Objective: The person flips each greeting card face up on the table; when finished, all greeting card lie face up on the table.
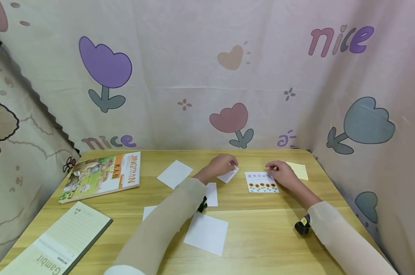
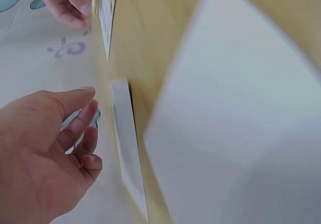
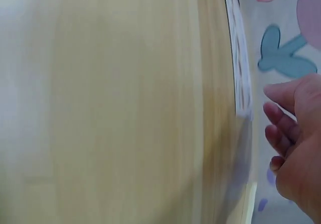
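Over a small white card (image 1: pixel 228 176) near the middle back of the table is my left hand (image 1: pixel 222 165). The left wrist view shows that hand (image 2: pixel 55 148) with fingers loosely bent and nothing between thumb and fingertips, beside a white card (image 2: pixel 125 138). My right hand (image 1: pixel 281 174) is at the right edge of a white card printed with sunflowers and Chinese characters (image 1: pixel 262 184), its fingertips overlapping the upper right corner. In the right wrist view, my right hand (image 3: pixel 296 133) holds nothing, with thumb and fingers apart. A yellow paper (image 1: pixel 300 171) lies just behind it.
More white cards lie about: one at the back (image 1: pixel 175 174), one under the left forearm (image 1: pixel 212 194), one in front (image 1: pixel 207 233), one partly hidden by the sleeve (image 1: pixel 149 211). A picture book (image 1: pixel 102 177) and a notebook (image 1: pixel 59 240) lie at left. Curtains (image 1: pixel 180 76) enclose the table.
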`<state>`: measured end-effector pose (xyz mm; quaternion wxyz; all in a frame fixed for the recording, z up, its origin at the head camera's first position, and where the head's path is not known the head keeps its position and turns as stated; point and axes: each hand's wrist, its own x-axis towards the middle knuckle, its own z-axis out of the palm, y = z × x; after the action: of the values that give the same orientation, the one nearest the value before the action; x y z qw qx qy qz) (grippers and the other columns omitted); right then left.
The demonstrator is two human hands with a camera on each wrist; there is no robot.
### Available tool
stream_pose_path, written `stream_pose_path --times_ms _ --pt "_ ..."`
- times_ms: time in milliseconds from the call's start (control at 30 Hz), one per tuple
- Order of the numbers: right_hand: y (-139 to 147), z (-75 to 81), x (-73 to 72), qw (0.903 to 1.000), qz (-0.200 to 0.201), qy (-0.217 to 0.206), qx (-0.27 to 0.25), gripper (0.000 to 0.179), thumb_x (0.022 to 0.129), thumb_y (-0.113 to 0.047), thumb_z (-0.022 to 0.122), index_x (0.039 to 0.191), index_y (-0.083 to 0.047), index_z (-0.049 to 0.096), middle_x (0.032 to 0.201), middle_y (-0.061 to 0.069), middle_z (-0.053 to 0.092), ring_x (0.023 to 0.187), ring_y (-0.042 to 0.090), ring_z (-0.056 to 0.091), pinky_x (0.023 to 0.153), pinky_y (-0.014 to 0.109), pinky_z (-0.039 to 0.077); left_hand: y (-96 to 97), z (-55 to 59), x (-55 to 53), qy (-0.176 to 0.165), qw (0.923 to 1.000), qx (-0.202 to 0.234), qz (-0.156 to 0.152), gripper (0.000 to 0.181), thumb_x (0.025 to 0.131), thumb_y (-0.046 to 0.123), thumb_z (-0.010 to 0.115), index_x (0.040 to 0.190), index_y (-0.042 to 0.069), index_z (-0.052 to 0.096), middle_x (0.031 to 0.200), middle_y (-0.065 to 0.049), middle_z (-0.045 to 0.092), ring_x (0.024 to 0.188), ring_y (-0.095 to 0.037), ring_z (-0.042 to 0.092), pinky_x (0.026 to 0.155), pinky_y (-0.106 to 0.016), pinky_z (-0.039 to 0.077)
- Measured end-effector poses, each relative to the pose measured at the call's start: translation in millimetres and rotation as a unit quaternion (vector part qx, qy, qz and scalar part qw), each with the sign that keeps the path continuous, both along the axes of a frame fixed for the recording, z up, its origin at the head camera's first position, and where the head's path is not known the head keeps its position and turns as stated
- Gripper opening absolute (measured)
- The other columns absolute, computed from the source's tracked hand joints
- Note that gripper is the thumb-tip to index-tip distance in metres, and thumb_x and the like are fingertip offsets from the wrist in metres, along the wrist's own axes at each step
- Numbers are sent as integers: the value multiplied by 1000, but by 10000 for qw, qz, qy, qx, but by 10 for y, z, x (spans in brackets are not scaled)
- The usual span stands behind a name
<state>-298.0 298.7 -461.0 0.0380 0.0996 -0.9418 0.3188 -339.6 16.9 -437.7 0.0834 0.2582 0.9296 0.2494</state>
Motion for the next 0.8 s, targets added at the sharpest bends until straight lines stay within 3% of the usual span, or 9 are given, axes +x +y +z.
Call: stream_pose_path --times_ms 267,433,633,800 --pt "-423 54 -43 9981 -241 -267 -499 29 96 -15 66 123 -3 66 106 12 66 90 24 56 79 33 45 -515 117 -164 -243 9985 -77 495 19 101 17 60 117 13 70 115 -2 68 108 -20 60 97 -37 51" --pt "-667 45 -75 9985 -29 -193 -511 29 96 -16 67 121 -2 67 105 11 67 93 23 59 81 34 47 -637 190 -263 -379 9973 53 622 20 101 17 61 118 12 69 114 -3 67 108 -21 60 97 -38 52" --pt "-932 -16 -113 9983 170 -181 -526 26 95 -21 70 116 -5 70 104 9 68 92 23 61 79 36 51 -678 118 -378 -396 9974 96 593 18 100 15 62 115 13 71 114 -2 68 109 -22 60 99 -37 51" --pt "-1074 -57 -159 9998 143 -102 -82 33 91 -29 75 116 -6 72 111 10 70 104 26 63 95 44 48 -709 15 -464 -532 9975 175 420 19 99 16 65 116 11 71 116 -5 68 111 -23 61 99 -37 51"
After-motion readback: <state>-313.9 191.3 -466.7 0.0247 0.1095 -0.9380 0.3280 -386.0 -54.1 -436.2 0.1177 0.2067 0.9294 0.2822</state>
